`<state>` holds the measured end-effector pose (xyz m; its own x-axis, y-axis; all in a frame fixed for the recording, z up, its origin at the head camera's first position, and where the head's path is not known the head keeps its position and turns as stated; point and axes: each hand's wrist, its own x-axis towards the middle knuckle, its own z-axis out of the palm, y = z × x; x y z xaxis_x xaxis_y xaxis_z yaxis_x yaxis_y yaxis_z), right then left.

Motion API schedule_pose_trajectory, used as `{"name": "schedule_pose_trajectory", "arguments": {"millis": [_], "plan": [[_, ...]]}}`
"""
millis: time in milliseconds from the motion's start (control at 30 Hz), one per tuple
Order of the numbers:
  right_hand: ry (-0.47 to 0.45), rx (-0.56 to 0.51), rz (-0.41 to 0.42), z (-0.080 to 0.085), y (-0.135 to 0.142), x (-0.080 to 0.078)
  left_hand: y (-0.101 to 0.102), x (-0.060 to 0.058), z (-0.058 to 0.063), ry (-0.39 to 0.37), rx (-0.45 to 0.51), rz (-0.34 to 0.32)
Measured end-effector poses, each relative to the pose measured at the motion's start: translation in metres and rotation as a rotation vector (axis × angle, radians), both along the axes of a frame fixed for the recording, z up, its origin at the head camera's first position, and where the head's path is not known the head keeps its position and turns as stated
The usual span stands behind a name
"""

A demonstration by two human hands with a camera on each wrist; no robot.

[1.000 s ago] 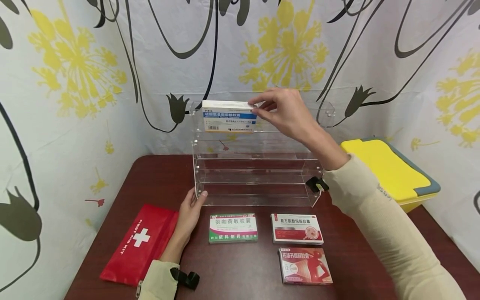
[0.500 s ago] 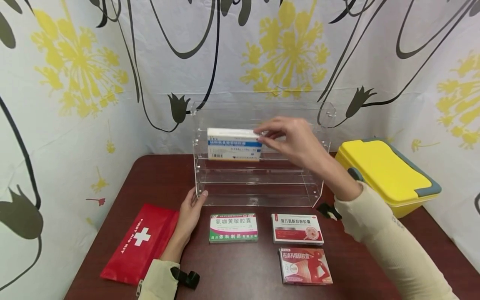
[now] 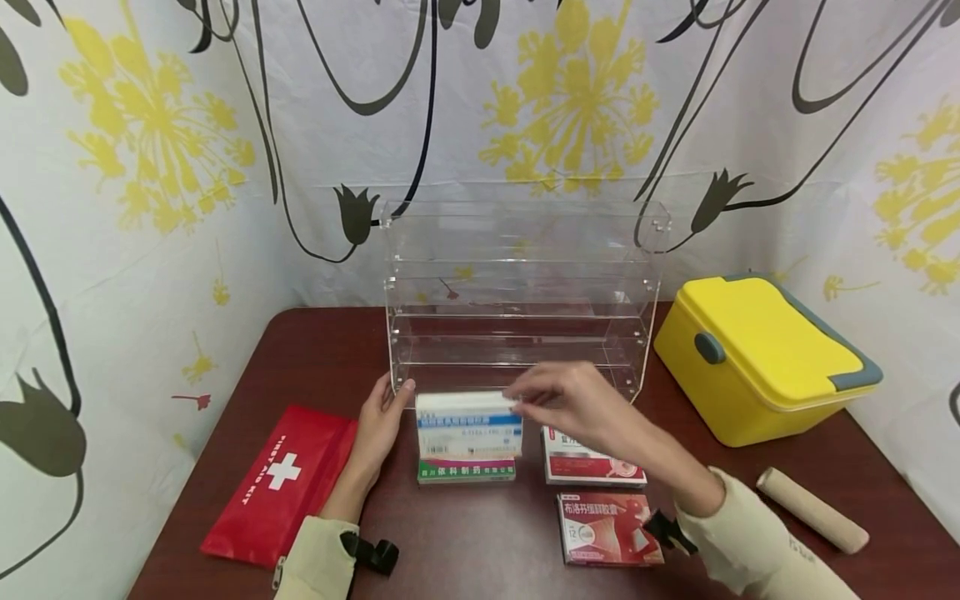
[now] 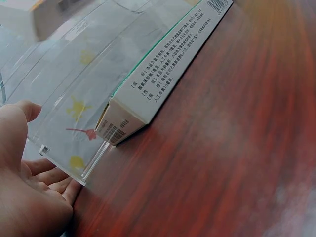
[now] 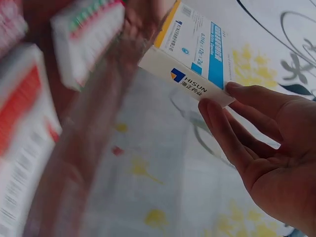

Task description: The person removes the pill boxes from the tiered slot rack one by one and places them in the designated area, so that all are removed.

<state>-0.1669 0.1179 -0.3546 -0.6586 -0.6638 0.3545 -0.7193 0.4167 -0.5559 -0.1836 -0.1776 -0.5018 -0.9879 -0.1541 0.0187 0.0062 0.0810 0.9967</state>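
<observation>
My right hand (image 3: 581, 408) pinches a white and blue medicine box (image 3: 468, 429) by its right end, between thumb and fingers. In the head view the box is upright, slightly blurred, over a green and white medicine box (image 3: 467, 473), covering its upper part. The right wrist view shows the end of the held medicine box (image 5: 185, 79) between the fingertips. My left hand (image 3: 378, 425) grips the lower left side of a clear acrylic tiered rack (image 3: 517, 317), thumb at the front. In the left wrist view the fingers go round the edge of the rack's side panel (image 4: 64, 168).
Two red and white medicine boxes lie at front right: one (image 3: 592, 467) partly behind my right hand, the other (image 3: 600, 533) nearer. A red first aid pouch (image 3: 277, 492) lies left, a yellow lidded box (image 3: 750, 375) right. Near the right sleeve is a beige tube (image 3: 813, 510).
My right hand has brought the white and blue medicine box down from the rack's top tier, past the lower tiers, to just in front of the rack. The left hand has stayed in place.
</observation>
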Motion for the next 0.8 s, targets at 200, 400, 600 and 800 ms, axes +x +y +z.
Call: {"name": "schedule_pose_trajectory", "arguments": {"millis": [200, 400, 600, 800], "plan": [[-0.090, 0.006, 0.019, -0.032, 0.000, 0.028, 0.000, 0.002, 0.005, -0.001, 0.005, -0.010], [-0.115, -0.005, 0.034, -0.047, 0.000, 0.049, -0.001, 0.000, 0.000, 0.000, -0.003, -0.004], [-0.294, 0.016, 0.051, -0.059, 0.001, 0.063, -0.001, 0.000, -0.001, 0.009, -0.011, 0.000], [-0.426, 0.061, 0.035, -0.070, 0.001, 0.062, -0.001, 0.001, -0.002, 0.003, -0.017, 0.003]]}}
